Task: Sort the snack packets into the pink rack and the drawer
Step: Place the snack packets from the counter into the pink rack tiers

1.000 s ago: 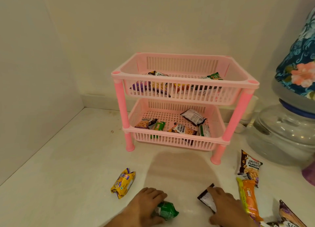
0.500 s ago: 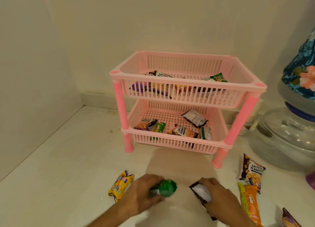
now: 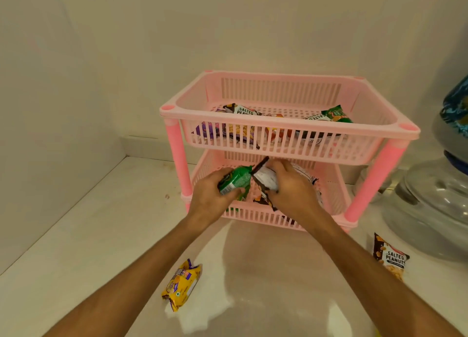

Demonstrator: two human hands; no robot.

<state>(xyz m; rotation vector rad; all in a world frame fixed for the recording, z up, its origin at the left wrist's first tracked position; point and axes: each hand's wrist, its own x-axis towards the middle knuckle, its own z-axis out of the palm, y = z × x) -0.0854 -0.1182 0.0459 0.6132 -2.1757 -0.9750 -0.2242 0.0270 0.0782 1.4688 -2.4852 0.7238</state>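
The light is soft, warm and a bit dim, so the white floor (image 3: 76, 248) and the walls (image 3: 76, 58) look yellowish. It seems to come from above and behind the person, because a big gray shadow (image 3: 266, 260) lies on the floor just in front of the pink rack (image 3: 291, 114). The middle is fairly sharp and the words on the packets can be read, but the two arms look stretched and long toward the bottom corners, the straight lines bend near the edges, and the clear jar (image 3: 435, 210) at the right has small bright shiny spots.
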